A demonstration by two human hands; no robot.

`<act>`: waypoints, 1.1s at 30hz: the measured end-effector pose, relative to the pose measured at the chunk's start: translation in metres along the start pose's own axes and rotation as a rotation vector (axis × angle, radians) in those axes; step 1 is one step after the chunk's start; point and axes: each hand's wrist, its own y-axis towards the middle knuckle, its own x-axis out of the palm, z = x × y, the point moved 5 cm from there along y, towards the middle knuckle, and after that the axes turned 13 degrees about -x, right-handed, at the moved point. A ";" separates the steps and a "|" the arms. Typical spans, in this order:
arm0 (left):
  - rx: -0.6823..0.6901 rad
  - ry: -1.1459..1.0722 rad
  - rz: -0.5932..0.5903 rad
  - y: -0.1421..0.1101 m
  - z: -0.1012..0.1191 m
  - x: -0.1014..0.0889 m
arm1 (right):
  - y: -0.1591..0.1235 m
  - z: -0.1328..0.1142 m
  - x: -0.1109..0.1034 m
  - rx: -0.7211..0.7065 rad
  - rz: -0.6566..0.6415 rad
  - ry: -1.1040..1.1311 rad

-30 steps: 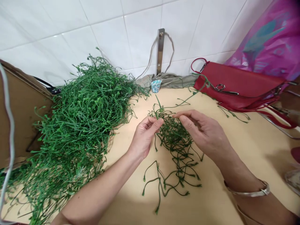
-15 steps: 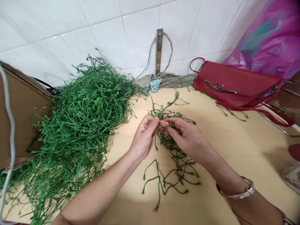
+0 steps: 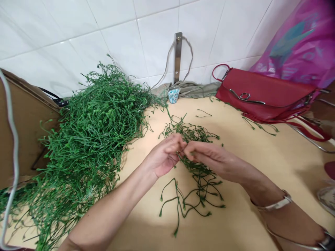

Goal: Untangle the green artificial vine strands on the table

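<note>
Recording both hands in position: the left hand (image 3: 163, 156) and the right hand (image 3: 210, 157) sit close together, palms turned inward and fingers curled, with the left fingertips (image 3: 178, 142) meeting the right ones above a loose tangle of green vine sprigs (image 3: 201, 181). Thin stems pass between the fingertips, so the hands are not spread open. Whether either hand is actually pinching a stem cannot be determined, as the fingers hide the contact point. The tangle lies directly on a cream tabletop (image 3: 243, 223), beneath and in front of the hands, with its bud-tipped ends trailing toward the camera. (Material of the sprigs cannot be confirmed from this view.)

A much larger heap of similar sprigs (image 3: 89, 129) lies to the left of the hands, well apart from them, and spills over the table edge beside a cardboard panel (image 3: 26, 122). A few stray sprigs (image 3: 259, 125) lie near a red handbag (image 3: 261, 92), which rests against a pink plastic bag (image 3: 293, 42). A small clear cup of blue and white pieces (image 3: 173, 94) stands on a grey cloth (image 3: 193, 90) at the tiled wall (image 3: 65, 35), below a metal bracket (image 3: 178, 57). A metal bangle (image 3: 276, 205) encircles the right wrist.
</note>
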 end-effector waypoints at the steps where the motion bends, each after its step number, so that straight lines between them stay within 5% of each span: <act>1: 0.000 -0.045 0.007 0.000 0.002 0.000 | -0.001 -0.002 -0.001 -0.018 0.016 0.049; 5: 0.087 -0.168 -0.004 -0.001 0.015 0.000 | 0.000 -0.002 -0.001 -0.022 0.119 0.176; 10: 0.241 -0.046 0.042 -0.003 0.024 -0.006 | -0.013 0.031 -0.027 0.197 0.618 0.102; 12: 0.345 0.028 0.024 -0.006 0.026 -0.006 | -0.022 0.041 -0.037 0.262 0.719 -0.026; 15: 0.459 0.172 0.013 -0.011 0.027 -0.003 | -0.025 0.035 -0.043 0.261 0.707 -0.289; 18: 0.535 0.334 0.037 -0.015 0.027 0.001 | -0.015 0.010 -0.033 0.113 0.593 -0.453; 24: 0.578 0.418 0.046 -0.016 0.022 0.005 | 0.005 0.004 0.013 0.093 0.170 -0.213; 33: 0.439 0.700 0.036 -0.011 0.008 0.006 | -0.007 0.031 0.001 0.346 0.555 0.251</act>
